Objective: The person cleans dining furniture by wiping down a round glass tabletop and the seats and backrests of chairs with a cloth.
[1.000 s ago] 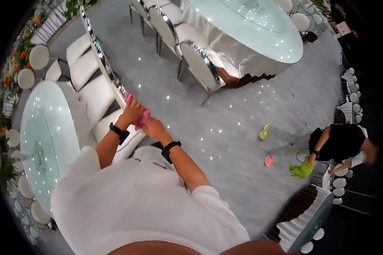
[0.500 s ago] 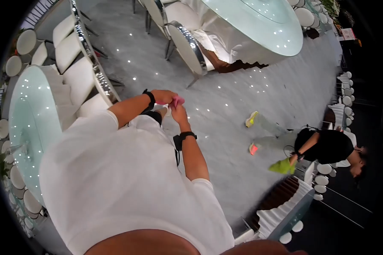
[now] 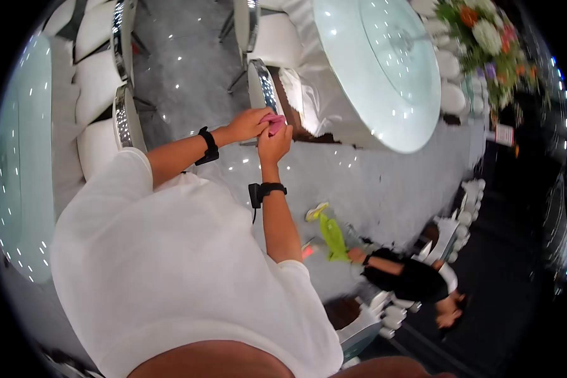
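Observation:
A small folded pink cloth (image 3: 275, 124) is between my two hands. My left hand (image 3: 249, 124) closes on its left side, and my right hand (image 3: 275, 146) grips it from below with bent fingers. Both hands are close together in front of the back of a white chair (image 3: 258, 88) with a shiny silver frame. Black bands with small devices sit on both of my wrists.
A round glass-topped table (image 3: 340, 69) with a white skirt stands ahead to the right. White chairs (image 3: 101, 82) line another glass table (image 3: 19, 157) at left. A co-worker (image 3: 403, 274) holds a green cloth (image 3: 332, 236). Flowers (image 3: 488, 38) stand far right.
My hands, still on the pink cloth, are now nearer the chair and table ahead. The co-worker appears lower and further left in view, with the green cloth swung forward.

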`<state>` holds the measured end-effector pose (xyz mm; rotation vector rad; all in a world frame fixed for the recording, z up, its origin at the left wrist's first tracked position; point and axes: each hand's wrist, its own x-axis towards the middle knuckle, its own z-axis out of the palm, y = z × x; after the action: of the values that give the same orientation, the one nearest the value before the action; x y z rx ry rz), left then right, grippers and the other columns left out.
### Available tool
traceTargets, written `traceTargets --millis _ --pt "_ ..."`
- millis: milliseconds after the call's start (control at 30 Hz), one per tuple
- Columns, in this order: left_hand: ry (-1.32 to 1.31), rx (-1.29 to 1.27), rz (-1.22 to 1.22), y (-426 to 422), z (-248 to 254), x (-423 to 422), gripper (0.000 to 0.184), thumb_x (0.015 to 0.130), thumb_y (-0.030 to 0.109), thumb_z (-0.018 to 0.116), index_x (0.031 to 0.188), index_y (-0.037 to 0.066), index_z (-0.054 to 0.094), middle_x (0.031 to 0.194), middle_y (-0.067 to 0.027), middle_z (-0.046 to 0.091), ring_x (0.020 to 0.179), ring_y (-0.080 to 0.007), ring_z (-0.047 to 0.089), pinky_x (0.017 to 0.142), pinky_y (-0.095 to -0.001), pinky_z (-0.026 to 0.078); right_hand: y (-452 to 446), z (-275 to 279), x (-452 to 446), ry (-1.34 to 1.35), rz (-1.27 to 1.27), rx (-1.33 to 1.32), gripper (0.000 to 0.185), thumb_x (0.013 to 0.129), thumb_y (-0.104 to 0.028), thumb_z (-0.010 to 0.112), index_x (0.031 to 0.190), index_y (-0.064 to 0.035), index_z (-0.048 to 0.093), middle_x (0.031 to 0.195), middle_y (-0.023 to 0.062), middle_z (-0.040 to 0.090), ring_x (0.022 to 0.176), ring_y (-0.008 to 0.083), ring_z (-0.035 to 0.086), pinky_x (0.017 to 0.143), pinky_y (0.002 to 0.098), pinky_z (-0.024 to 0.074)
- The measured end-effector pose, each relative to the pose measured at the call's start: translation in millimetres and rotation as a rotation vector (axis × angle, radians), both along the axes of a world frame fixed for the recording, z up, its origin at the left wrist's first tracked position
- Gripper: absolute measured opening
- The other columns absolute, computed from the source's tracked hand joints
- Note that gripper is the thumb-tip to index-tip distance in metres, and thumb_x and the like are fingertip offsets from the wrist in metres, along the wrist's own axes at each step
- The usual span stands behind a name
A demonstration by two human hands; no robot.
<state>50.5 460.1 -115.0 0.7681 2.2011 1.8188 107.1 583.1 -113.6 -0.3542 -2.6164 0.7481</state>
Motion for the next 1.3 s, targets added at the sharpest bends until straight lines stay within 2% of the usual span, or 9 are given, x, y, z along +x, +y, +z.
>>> traceTargets --millis 133,200,300,633,833,867,967,1067,1300 --pt "0.072 -0.008 0.171 -5.2 13.0 -32.7 0.030 0.090 0.014 0.057 0.119 0.009 0.053 0.082 -0.0174 0.067 0.075 -0.0387 0.065 0.066 -0.0451 0.049 5.4 -0.5 -55.3 0.113 0.073 -0.006 0.025 0.082 -0.017 0.063 0.093 0.0027 0.053 0.092 0.0193 0.053 0.091 0.0421 0.053 0.079 0.0512 0.0420" --pt "0.126 -0.287 0.221 -10.3 12.8 -49.8 0.028 0.092 0.019 0.056 0.119 0.012 0.053 0.075 -0.0146 0.067 0.072 -0.0380 0.066 0.062 -0.0470 0.049 1.0 -5.3 -83.0 0.086 0.110 0.015 0.023 0.083 -0.017 0.062 0.092 0.0023 0.052 0.092 0.0193 0.053 0.092 0.0422 0.052 0.080 0.0513 0.0415" --pt "0.171 -0.347 0.282 -13.0 14.7 -78.6 0.023 0.092 0.024 0.054 0.113 0.014 0.052 0.071 -0.0106 0.067 0.069 -0.0361 0.067 0.059 -0.0461 0.049 -6.0 0.9 -115.6 0.070 0.192 0.045 0.021 0.087 -0.017 0.058 0.093 0.0010 0.050 0.093 0.0200 0.054 0.094 0.0430 0.053 0.081 0.0523 0.0423" --pt "0.337 -0.668 0.328 -18.0 -43.6 -151.1 0.023 0.089 0.028 0.057 0.106 0.013 0.057 0.081 -0.0150 0.069 0.073 -0.0384 0.068 0.060 -0.0497 0.050 -25.7 11.2 -176.9 -0.338 0.170 0.165 0.043 0.083 -0.032 0.063 0.111 -0.0020 0.051 0.112 0.0222 0.059 0.106 0.0405 0.059 0.087 0.0525 0.0494" --pt "0.446 -0.623 0.334 -23.1 -20.6 -144.8 0.042 0.081 0.019 0.063 0.121 0.010 0.056 0.112 -0.0183 0.059 0.108 -0.0397 0.056 0.082 -0.0476 0.046 -24.8 7.5 -173.7 -0.282 0.153 0.200 0.030 0.085 -0.027 0.061 0.105 -0.0053 0.056 0.106 0.0162 0.061 0.098 0.0356 0.062 0.079 0.0528 0.0511" --pt "0.329 -0.626 0.114 -25.9 -21.3 -148.8 0.057 0.079 0.015 0.066 0.132 0.002 0.050 0.129 -0.0230 0.051 0.126 -0.0431 0.045 0.100 -0.0467 0.041 -20.6 4.9 -167.7 -0.204 0.225 0.183 0.031 0.085 -0.026 0.061 0.107 -0.0041 0.055 0.103 0.0173 0.061 0.094 0.0377 0.063 0.077 0.0520 0.0522" --pt "0.577 -0.414 -0.022 -24.7 -49.9 -120.6 0.072 0.076 0.012 0.068 0.141 -0.004 0.040 0.143 -0.0273 0.041 0.136 -0.0442 0.037 0.113 -0.0462 0.032 0.1 10.3 -138.7 -0.150 0.321 0.104 0.032 0.087 -0.025 0.060 0.111 -0.0041 0.053 0.102 0.0182 0.060 0.088 0.0389 0.064 0.074 0.0499 0.0535" --pt "0.556 -0.605 -0.095 -23.8 -5.6 -78.5 0.079 0.073 0.006 0.067 0.142 -0.013 0.033 0.150 -0.0310 0.034 0.143 -0.0449 0.029 0.120 -0.0473 0.022 18.8 25.8 -108.2 -0.219 0.380 0.021 0.036 0.090 -0.027 0.059 0.118 -0.0049 0.051 0.104 0.0184 0.058 0.087 0.0384 0.064 0.074 0.0489 0.0535" --pt "0.585 -0.636 -0.183 3.6 17.3 -59.6 0.079 0.069 0.006 0.070 0.141 -0.005 0.040 0.145 -0.0230 0.042 0.143 -0.0398 0.030 0.119 -0.0487 0.022 48.4 25.8 -51.1 -0.354 0.475 -0.008 0.052 0.090 -0.031 0.063 0.124 0.0042 0.045 0.108 0.0216 0.053 0.091 0.0400 0.061 0.075 0.0497 0.0529"
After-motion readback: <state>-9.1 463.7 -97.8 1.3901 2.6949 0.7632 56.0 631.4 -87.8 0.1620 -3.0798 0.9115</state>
